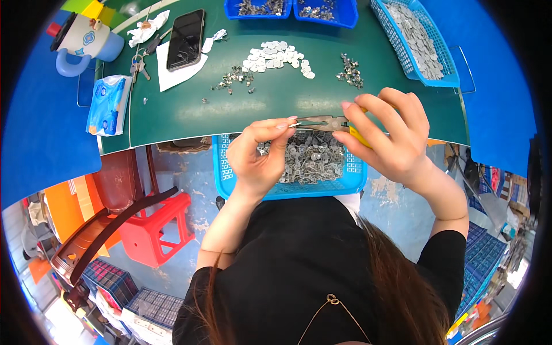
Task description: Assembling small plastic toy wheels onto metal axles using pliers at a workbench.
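My right hand (391, 129) is closed round the yellow handles of a pair of pliers (330, 123), whose metal jaws point left. Between thumb and forefinger, my left hand (260, 150) pinches a small pale piece (294, 123) at the tips of the jaws. Whether the jaws grip the piece is too small to tell. Below both hands, a light-blue basket (290, 191) full of small whitish and metallic parts sits at the table's front edge. On the green table beyond lie a pile of flat white pieces (276, 56) and two heaps of small metal parts, one left (234, 76), one right (350, 72).
Two dark-blue bins (326, 23) of small parts stand at the back. A blue basket (411, 68) of flat pieces is at the right. On the left are a phone (186, 39), keys (138, 66), a tissue pack (108, 105) and a mug (86, 43). A red stool (152, 238) stands below.
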{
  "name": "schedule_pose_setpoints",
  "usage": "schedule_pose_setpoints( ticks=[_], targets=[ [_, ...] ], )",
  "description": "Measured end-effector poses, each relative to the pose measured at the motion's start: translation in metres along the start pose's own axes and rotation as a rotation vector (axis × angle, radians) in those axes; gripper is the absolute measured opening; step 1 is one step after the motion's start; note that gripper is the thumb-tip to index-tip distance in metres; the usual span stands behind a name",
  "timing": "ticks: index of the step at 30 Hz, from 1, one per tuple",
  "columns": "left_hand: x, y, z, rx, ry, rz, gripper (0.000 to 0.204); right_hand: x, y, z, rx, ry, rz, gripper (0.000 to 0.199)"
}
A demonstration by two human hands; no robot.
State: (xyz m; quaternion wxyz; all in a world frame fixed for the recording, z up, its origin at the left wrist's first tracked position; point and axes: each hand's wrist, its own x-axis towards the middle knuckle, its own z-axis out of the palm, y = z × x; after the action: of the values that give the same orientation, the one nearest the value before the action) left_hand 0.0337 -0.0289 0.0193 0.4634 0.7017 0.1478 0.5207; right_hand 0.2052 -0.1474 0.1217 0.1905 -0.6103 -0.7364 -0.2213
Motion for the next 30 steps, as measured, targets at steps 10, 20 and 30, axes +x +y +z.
schedule_pose_setpoints(
  ticks=[10,20,30],
  targets=[
    [0.001,0.004,0.001,0.025,-0.04,0.01,0.016,0.003,0.007,-0.006,0.025,-0.026,-0.088,0.04],
    [0.002,0.009,-0.001,-0.1,-0.038,-0.035,0.014,0.003,0.004,-0.009,0.036,-0.031,-0.015,0.042],
    [0.001,0.016,0.002,-0.29,0.044,-0.263,0.014,-0.002,-0.002,-0.011,-0.025,0.017,0.012,0.041]
  ],
)
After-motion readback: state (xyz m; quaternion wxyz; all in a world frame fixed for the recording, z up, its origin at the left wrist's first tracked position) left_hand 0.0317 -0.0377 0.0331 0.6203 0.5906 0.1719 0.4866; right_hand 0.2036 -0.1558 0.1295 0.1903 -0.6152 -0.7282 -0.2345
